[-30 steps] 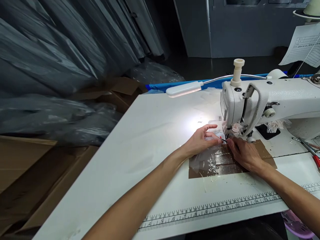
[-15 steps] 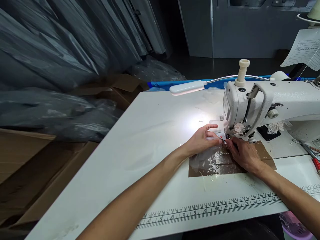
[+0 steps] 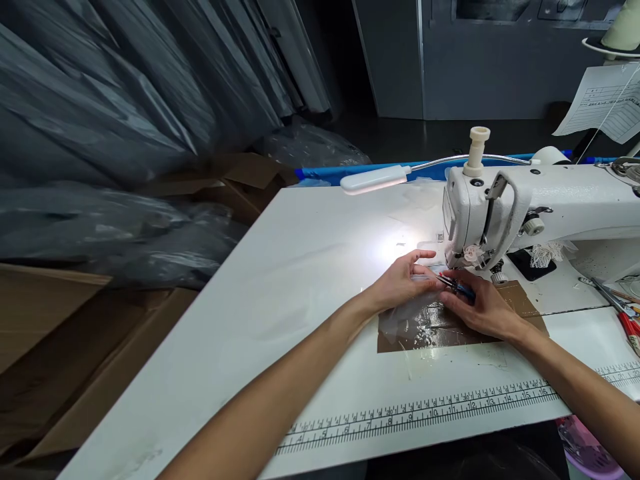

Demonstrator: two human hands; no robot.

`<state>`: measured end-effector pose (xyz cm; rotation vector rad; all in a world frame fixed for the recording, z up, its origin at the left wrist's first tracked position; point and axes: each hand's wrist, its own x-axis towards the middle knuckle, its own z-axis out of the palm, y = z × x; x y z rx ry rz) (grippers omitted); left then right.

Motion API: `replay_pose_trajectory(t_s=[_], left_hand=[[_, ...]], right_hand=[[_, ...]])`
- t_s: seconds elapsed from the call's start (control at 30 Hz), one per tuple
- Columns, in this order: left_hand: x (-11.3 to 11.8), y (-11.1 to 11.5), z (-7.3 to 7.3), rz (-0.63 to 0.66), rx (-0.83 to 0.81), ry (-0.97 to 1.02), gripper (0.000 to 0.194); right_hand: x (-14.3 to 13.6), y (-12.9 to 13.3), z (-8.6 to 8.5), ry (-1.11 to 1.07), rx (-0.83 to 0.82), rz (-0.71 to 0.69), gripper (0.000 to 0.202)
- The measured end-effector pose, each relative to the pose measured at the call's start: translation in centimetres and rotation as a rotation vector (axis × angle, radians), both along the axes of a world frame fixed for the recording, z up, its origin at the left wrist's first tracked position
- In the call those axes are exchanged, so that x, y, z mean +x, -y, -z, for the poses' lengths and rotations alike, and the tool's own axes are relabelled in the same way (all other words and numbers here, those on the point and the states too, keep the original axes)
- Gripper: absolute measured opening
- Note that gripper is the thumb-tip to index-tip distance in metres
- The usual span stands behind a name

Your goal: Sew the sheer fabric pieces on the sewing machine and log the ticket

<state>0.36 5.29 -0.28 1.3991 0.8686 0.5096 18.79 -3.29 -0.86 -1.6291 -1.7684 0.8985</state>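
Just left of the sewing machine (image 3: 463, 217) needle area, my left hand (image 3: 407, 283) pinches a small, thin piece of pale sheer material between thumb and fingers. A tiny red spot shows at its fingertips. Facing it, my right hand (image 3: 480, 303) is closed around a pair of small thread snips (image 3: 461, 289) with a blue handle. The snips' tips point left and reach my left fingertips. Whether the blades touch the material cannot be made out. Under both hands lies a patch of brown tape (image 3: 450, 327) on the white table (image 3: 300, 300).
A white lamp (image 3: 375, 180) lights the spot from above left. Scissors with red handles (image 3: 629, 330) lie at the far right. A printed ruler strip (image 3: 415, 423) runs along the front edge. Cardboard boxes (image 3: 100, 373) stand left of the table.
My right hand has turned and shifted slightly, so the blue snips now show in it, tips at my left fingertips. My left hand stays nearly still. The view has shifted slightly.
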Motion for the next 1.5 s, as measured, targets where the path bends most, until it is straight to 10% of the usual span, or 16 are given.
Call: replay_pose_trajectory(t_s=[0.83,1.13,1.37,1.5], left_hand=[[-3.6,-2.4,-1.1,0.195,0.343,-0.130,0.055],[-4.2,-3.0,-1.4,0.052,0.351,-0.261,0.054],[-4.1,-3.1,-0.4,-0.015,0.934,-0.589,0.031],[-3.5,-3.9,0.2,0.165,1.135,-0.781,0.028]], right_hand=[[-0.3,-0.2,-1.4,0.098,-0.155,0.071,0.030],[-1.1,-0.6,-0.5,0.267,-0.088,0.092,0.025],[-0.7,-0.1,0.0,0.348,-0.021,-0.086,0.035],[-0.2,0.8,0.0,0.425,0.083,-0.243,0.049]])
